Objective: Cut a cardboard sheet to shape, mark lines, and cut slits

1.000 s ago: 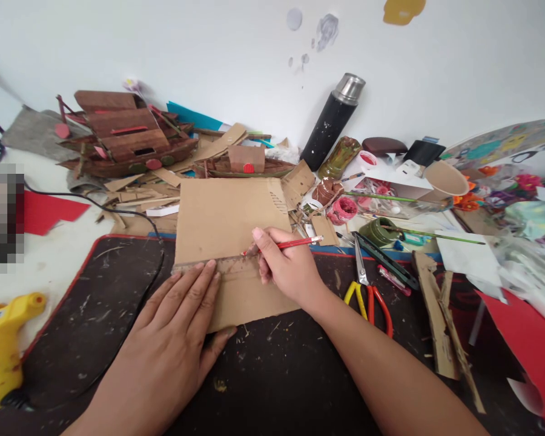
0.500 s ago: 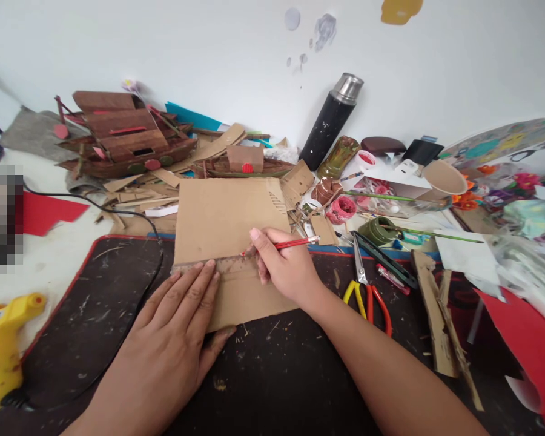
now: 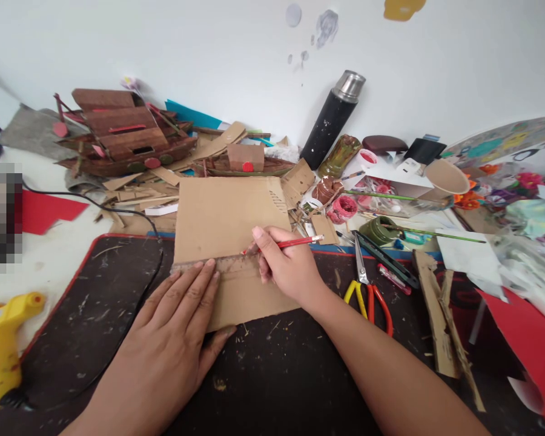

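Observation:
A piece of brown cardboard [image 3: 227,212] lies on the dark mat in front of me. Across it runs a clear ruler [image 3: 231,265], partly covered by both hands. My left hand [image 3: 177,321] is spread flat, its fingertips pressing on the ruler and its thumb by the cardboard's near edge. In my right hand [image 3: 281,263] a red pencil [image 3: 300,241] is pinched, with its point at the ruler's upper edge. Whether there is a drawn line there I cannot make out.
Scissors [image 3: 363,284] and a dark green cutter [image 3: 386,260] lie right of the cardboard. A yellow glue gun [image 3: 9,345] is at far left, its black cord crossing the mat. Model boats [image 3: 127,136], a flask [image 3: 331,121] and paint pots [image 3: 343,209] stand behind.
My right hand and the pencil have shifted very slightly to the right along the ruler. The left hand, ruler and cardboard stay in place.

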The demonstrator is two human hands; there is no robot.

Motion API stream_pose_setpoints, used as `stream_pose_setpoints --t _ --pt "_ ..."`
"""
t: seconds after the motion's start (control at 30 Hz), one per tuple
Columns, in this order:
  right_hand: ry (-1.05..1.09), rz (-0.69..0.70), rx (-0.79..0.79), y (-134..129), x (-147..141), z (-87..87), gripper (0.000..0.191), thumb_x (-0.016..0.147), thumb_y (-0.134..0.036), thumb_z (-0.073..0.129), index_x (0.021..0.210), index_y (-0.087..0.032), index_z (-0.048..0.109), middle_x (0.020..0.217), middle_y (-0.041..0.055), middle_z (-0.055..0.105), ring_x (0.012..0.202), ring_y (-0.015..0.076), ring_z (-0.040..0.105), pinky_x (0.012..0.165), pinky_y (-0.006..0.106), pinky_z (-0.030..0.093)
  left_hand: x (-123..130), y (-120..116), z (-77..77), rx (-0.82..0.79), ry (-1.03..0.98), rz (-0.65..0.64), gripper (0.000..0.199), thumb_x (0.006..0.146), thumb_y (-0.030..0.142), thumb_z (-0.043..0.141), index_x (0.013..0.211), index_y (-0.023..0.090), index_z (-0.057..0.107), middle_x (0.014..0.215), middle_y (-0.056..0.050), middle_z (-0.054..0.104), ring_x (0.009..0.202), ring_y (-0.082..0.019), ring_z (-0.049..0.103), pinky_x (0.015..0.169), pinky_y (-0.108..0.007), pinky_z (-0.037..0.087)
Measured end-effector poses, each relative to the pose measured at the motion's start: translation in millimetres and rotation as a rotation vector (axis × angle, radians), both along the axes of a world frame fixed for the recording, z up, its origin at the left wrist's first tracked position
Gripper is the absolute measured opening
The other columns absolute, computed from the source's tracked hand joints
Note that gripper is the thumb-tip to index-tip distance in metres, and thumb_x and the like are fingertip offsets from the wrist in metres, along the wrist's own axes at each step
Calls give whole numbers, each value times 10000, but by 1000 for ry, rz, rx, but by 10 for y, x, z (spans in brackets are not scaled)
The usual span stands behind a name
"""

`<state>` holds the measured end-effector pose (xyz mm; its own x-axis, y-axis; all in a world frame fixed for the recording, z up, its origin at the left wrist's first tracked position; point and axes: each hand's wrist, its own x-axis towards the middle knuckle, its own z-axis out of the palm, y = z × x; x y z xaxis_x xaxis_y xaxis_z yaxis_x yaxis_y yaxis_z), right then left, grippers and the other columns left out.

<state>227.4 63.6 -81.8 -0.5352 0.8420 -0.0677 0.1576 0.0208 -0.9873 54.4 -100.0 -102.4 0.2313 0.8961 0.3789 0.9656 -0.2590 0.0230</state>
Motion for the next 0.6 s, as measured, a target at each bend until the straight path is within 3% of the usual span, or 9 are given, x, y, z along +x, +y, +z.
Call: stream_pose_setpoints --t 0.6 --pt "-32 14 98 -11 3 -4 480 1125 -551 549 793 -217 642 524 -66 562 453 103 570 508 228 438 -4 0 -8 -24 15 19 834 1145 541 308 1794 63 98 1626 -263 603 1434 -437 628 1213 -613 404"
